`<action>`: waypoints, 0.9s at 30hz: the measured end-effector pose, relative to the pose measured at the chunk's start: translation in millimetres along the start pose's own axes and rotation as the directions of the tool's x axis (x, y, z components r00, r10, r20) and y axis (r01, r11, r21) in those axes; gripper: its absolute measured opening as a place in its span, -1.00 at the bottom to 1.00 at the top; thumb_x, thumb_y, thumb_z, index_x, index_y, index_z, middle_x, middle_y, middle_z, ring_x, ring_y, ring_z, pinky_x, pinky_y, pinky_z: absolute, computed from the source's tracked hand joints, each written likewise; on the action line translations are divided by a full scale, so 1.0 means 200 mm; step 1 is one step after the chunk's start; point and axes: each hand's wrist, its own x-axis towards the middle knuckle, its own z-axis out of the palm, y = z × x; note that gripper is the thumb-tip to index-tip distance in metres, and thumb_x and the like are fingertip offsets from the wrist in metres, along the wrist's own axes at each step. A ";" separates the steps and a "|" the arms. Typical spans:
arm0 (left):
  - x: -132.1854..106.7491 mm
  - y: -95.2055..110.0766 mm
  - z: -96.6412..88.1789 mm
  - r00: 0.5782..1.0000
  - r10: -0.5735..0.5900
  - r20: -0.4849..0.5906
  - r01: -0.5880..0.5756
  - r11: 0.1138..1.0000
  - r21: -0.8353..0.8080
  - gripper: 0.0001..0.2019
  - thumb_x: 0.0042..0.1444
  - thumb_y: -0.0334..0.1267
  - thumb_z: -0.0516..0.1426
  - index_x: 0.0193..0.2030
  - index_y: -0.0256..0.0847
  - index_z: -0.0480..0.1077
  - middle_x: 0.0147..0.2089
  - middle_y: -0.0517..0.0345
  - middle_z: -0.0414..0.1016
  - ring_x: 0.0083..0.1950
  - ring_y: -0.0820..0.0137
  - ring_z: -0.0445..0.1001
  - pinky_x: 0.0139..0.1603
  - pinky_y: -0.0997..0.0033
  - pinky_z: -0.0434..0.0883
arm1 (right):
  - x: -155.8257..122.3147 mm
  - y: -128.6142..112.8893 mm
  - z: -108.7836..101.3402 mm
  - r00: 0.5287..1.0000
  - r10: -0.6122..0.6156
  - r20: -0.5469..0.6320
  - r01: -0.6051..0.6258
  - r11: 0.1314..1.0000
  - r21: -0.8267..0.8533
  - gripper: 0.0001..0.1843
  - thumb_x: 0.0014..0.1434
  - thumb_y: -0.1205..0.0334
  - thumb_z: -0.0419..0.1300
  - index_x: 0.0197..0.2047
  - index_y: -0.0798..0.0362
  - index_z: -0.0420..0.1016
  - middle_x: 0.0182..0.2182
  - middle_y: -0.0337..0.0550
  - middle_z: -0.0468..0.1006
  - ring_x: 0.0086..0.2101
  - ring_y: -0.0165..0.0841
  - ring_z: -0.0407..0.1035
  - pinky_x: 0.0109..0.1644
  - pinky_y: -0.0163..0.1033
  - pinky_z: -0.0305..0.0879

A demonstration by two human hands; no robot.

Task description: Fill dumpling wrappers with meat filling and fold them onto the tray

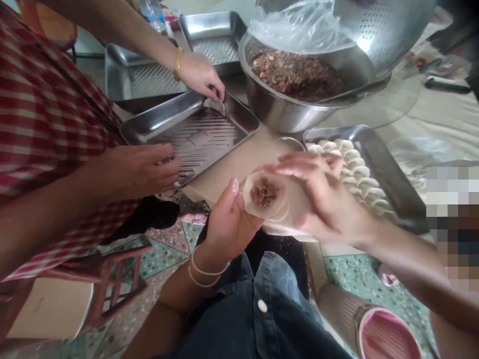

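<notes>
A round dumpling wrapper (pixel 247 195) with a mound of meat filling (pixel 264 193) in its middle lies in my left hand (pixel 228 217), fingers beneath and thumb at its near side. My right hand (pixel 325 192) is just right of it, blurred, with thumb and fingers apart. Its fingertips reach the wrapper's upper edge; whether they touch it I cannot tell. More wrappers (pixel 281 213) show below the filled one. Close to my right hand, a metal tray (pixel 396 184) holds rows of folded dumplings (pixel 361 172).
A co-worker's hand (pixel 200 75) holds a folded dumpling (pixel 214 105) at a metal tray (pixel 149 127); their other hand (pixel 134 167) is beside it. Behind stands a bowl (pixel 292 112) of filling under a plastic bag (pixel 303 30). A bin (pixel 344 309) stands at lower right.
</notes>
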 end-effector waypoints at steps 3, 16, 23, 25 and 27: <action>0.00 -0.01 0.03 0.997 -0.041 0.057 0.041 0.999 0.001 -0.45 0.35 -0.01 -0.23 0.21 -0.32 0.29 0.19 -0.05 0.43 0.37 0.20 0.19 0.37 0.14 0.13 | -0.03 -0.08 0.02 0.996 -0.087 0.021 0.087 0.996 -0.005 -0.26 0.28 -0.32 -0.32 0.17 0.11 0.16 0.07 0.01 0.44 0.16 -0.22 0.22 0.09 -0.03 -0.01; -0.03 0.01 0.04 0.994 -0.047 0.101 0.045 0.999 0.020 -0.38 0.33 0.06 -0.29 0.19 -0.33 0.31 0.15 -0.10 0.47 0.32 0.13 0.28 0.32 0.07 0.18 | -0.19 -0.15 0.09 0.962 -0.246 -0.122 0.238 0.968 -0.077 -0.47 0.30 -0.19 -0.09 -0.01 0.10 0.36 -0.04 -0.07 0.54 0.08 -0.30 0.32 0.09 -0.06 -0.01; -0.04 -0.01 0.04 0.977 -0.177 0.120 0.172 0.984 0.051 -0.40 0.34 0.02 -0.29 0.17 -0.35 0.32 0.13 -0.12 0.48 0.32 0.14 0.28 0.35 0.07 0.13 | -0.31 -0.12 0.10 0.924 -0.273 -0.269 0.246 0.961 -0.130 -0.63 0.32 -0.03 -0.02 -0.16 0.06 0.45 -0.09 -0.12 0.58 0.00 -0.37 0.36 0.16 -0.10 0.02; -0.03 -0.01 0.04 0.976 -0.180 0.125 0.175 0.983 0.047 -0.39 0.34 0.02 -0.30 0.19 -0.36 0.30 0.13 -0.14 0.48 0.33 0.14 0.26 0.35 0.07 0.12 | -0.35 -0.12 0.10 0.925 -0.201 -0.323 0.171 0.978 -0.121 -0.66 0.33 0.01 -0.02 -0.18 0.06 0.43 -0.10 -0.14 0.60 0.00 -0.36 0.37 0.18 -0.07 0.00; -0.03 -0.01 0.05 0.968 -0.207 0.138 0.203 0.978 0.044 -0.38 0.34 0.02 -0.31 0.22 -0.38 0.27 0.14 -0.16 0.47 0.33 0.14 0.26 0.35 0.06 0.12 | -0.37 -0.12 0.11 0.939 -0.179 -0.295 0.150 0.981 -0.119 -0.66 0.33 -0.01 -0.02 -0.15 0.04 0.43 -0.08 -0.17 0.60 0.02 -0.36 0.35 0.18 -0.06 0.00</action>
